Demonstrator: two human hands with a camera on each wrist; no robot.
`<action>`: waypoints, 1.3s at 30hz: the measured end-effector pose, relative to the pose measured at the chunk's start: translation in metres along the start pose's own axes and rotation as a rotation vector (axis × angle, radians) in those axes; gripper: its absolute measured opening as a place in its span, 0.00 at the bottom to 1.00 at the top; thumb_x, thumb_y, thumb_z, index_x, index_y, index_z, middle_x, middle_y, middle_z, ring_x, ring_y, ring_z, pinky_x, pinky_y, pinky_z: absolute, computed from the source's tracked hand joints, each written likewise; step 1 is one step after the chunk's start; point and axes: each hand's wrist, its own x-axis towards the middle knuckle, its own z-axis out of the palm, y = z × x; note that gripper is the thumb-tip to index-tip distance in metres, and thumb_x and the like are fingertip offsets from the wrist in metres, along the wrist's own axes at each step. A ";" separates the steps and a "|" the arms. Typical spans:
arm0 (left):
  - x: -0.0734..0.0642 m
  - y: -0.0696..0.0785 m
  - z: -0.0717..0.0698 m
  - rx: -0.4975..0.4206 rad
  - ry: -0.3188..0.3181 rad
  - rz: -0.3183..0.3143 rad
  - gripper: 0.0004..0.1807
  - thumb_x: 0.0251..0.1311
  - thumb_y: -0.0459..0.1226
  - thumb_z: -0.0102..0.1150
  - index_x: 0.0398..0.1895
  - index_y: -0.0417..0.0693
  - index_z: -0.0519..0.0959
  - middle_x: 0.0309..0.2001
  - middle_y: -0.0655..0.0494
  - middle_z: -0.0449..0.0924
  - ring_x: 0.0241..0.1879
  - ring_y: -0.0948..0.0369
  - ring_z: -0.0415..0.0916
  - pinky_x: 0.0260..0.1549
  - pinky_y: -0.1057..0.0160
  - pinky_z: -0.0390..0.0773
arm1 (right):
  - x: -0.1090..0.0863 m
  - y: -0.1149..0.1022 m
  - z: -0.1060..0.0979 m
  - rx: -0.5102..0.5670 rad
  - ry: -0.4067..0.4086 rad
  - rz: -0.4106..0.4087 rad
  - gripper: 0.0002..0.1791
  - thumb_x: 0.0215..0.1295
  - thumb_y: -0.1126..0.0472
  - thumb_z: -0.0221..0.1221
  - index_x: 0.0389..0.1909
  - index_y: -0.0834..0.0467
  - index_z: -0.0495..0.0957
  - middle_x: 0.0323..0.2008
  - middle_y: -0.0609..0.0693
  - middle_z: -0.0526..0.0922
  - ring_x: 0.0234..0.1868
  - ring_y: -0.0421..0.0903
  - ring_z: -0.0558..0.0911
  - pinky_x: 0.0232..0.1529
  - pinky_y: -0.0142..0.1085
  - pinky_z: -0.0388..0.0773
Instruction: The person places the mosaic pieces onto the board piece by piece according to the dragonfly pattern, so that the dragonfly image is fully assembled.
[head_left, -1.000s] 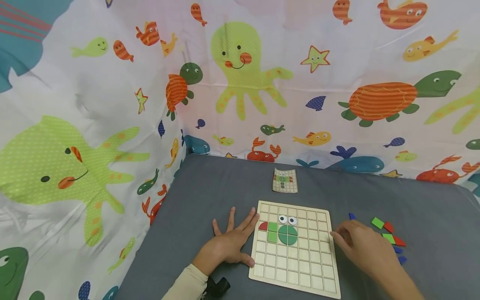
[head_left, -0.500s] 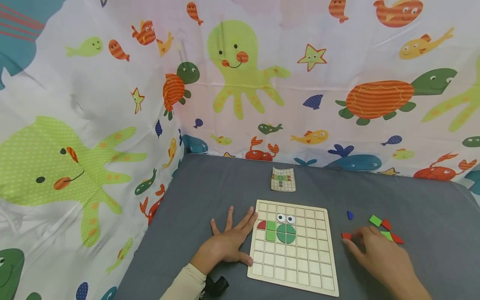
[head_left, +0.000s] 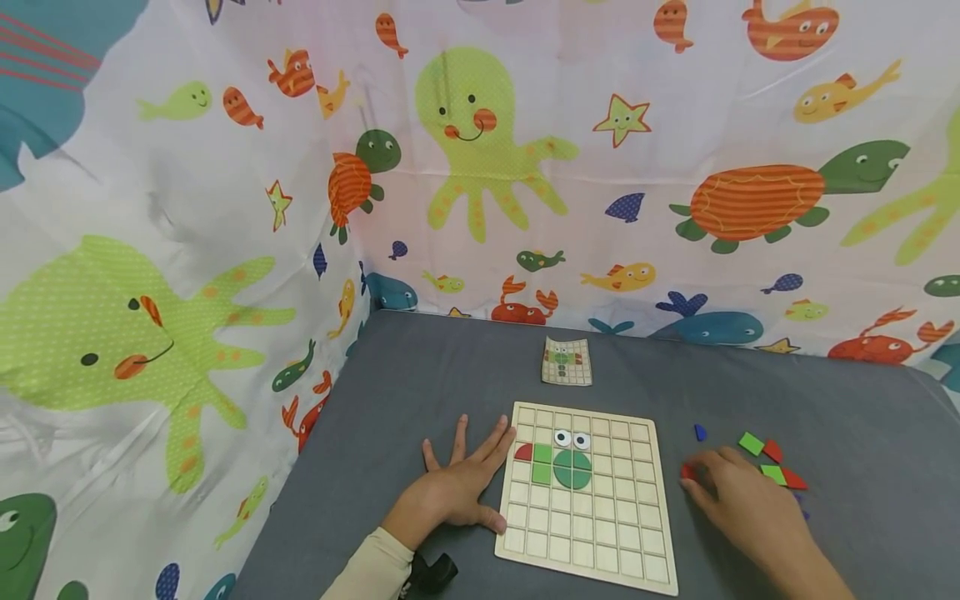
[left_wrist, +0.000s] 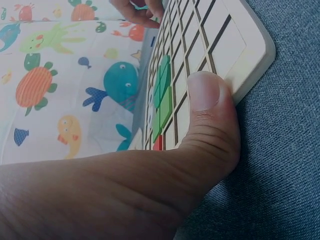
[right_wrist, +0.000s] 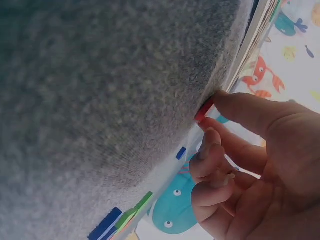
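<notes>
Right wrist view: there's the red piece [right_wrist: 205, 108], pinched between the right hand's [head_left: 742, 500] thumb and finger, just right of the board [head_left: 615, 508]! Left hand [head_left: 456, 492] spread, thumb on the board's edge; light pressure there should prevent sliding, while gripping the piece's sides should leave its face free.

Left hand [left_wrist: 170, 172]: thumb rests on the edge of a gridded board [left_wrist: 244, 62].
Tiles: green tiles [left_wrist: 165, 107] and a red tile [left_wrist: 158, 143] lie just beyond the thumb.
Right hand [left_wrist: 141, 11]: partly seen, across the board.
Curtain [left_wrist: 60, 100]: sea creatures, behind the wrist.
</notes>
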 end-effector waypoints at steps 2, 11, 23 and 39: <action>0.000 -0.001 0.001 0.004 0.004 0.001 0.72 0.48 0.62 0.77 0.88 0.73 0.35 0.87 0.68 0.26 0.82 0.39 0.14 0.62 0.12 0.28 | 0.001 -0.001 0.000 0.009 0.002 -0.006 0.18 0.62 0.52 0.77 0.47 0.57 0.88 0.38 0.50 0.82 0.30 0.41 0.80 0.23 0.41 0.79; -0.002 0.001 -0.001 -0.009 0.005 0.001 0.72 0.48 0.62 0.77 0.88 0.72 0.35 0.87 0.68 0.27 0.82 0.39 0.14 0.62 0.12 0.27 | 0.000 0.002 0.001 0.045 0.014 0.005 0.19 0.60 0.52 0.78 0.49 0.54 0.86 0.38 0.50 0.82 0.33 0.44 0.85 0.22 0.40 0.77; 0.005 -0.009 0.007 -0.042 0.010 0.042 0.73 0.49 0.59 0.78 0.87 0.76 0.31 0.86 0.72 0.22 0.81 0.39 0.10 0.59 0.11 0.22 | 0.004 0.005 -0.003 0.006 -0.033 0.059 0.16 0.61 0.53 0.75 0.39 0.61 0.85 0.31 0.49 0.77 0.24 0.41 0.74 0.20 0.39 0.73; -0.001 -0.001 0.000 -0.009 0.003 0.018 0.71 0.50 0.61 0.76 0.88 0.72 0.35 0.87 0.68 0.25 0.82 0.38 0.14 0.63 0.12 0.28 | 0.021 -0.059 -0.008 0.141 0.054 -0.259 0.12 0.63 0.55 0.74 0.45 0.49 0.83 0.34 0.38 0.73 0.19 0.30 0.61 0.16 0.29 0.61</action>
